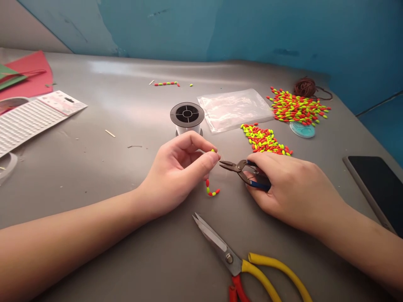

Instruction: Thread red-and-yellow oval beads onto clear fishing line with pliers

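Smooth grey tabletop (110, 176): is meeting a blue painted wall (189, 29).
Left hand (178, 170): thumb and forefinger are pinching a small yellow-green bead (213, 150); a red-and-yellow-green beaded strand (208, 190) is curving below.
Right hand (289, 184): fingers are gripping blue-handled metal pliers (231, 165), tips pointing leftward.

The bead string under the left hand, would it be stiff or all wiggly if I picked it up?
Probably wiggly: the bead string already bends into a curve below the left hand. It's likely light too, since its beads look tiny beside that hand. And they might feel a bit slippery, because they look smooth and rounded.
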Demonstrator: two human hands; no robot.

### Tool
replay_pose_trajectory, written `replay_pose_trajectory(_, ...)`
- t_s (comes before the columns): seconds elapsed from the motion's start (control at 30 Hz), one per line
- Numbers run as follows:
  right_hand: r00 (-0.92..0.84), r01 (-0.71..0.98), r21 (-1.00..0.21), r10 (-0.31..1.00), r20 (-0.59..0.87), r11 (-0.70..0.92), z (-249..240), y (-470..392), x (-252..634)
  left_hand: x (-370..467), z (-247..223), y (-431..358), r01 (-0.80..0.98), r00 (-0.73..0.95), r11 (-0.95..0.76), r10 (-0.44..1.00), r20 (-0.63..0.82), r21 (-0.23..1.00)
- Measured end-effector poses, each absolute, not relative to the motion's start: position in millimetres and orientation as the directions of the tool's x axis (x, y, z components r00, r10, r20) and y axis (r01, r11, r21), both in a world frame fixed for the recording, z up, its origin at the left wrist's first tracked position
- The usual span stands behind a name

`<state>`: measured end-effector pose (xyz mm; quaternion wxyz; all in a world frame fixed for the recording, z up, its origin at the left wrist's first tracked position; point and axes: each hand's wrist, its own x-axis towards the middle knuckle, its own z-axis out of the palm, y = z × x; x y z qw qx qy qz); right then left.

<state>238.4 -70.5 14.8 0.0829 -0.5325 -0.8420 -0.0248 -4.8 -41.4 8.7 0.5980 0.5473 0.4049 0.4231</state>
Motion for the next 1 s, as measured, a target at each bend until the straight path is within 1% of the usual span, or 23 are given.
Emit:
replay_pose_trajectory(0.17, -0.360, 0.919, -0.079, 0.905, 0.225, 0.385, 15, -69, 240, -3, 9, -41, -0.056, 0.291, 0.066, 0.956, -0.047, 0.996)
replay_pose_trajectory(0.27, -0.351, 0.913, -0.110, 0.893, 0.280, 0.393, 16, -69, 239, -2, 10, -40, -0.046, 0.334, 0.099, 0.939, -0.078, 0.994)
replay_pose_trajectory(0.33, -0.342, 0.907, -0.146, 0.894, 0.290, 0.395, 17, -70, 238, -1, 11, -41, -0.047, 0.374, 0.099, 0.924, -0.074, 0.994)
replay_pose_trajectory(0.5, -0.343, 0.899, -0.207, 0.913, 0.219, 0.387, 21, -72, 235, 0, 15, -42, -0.097, 0.420, 0.169, 0.901, -0.114, 0.981)
replay_pose_trajectory(0.7, -0.358, 0.894, -0.226, 0.921, 0.155, 0.386, 23, -74, 234, 1, 17, -42, -0.110, 0.442, 0.225, 0.883, -0.155, 0.968)
replay_pose_trajectory(0.83, -0.374, 0.884, -0.252, 0.919, 0.125, 0.394, 23, -75, 233, 0, 16, -43, -0.118, 0.479, 0.224, 0.866, -0.142, 0.968)
replay_pose_trajectory(1.0, -0.379, 0.859, -0.352, 0.924, 0.050, 0.372, 25, -75, 232, -3, 11, -41, -0.129, 0.539, 0.192, 0.837, -0.094, 0.973)
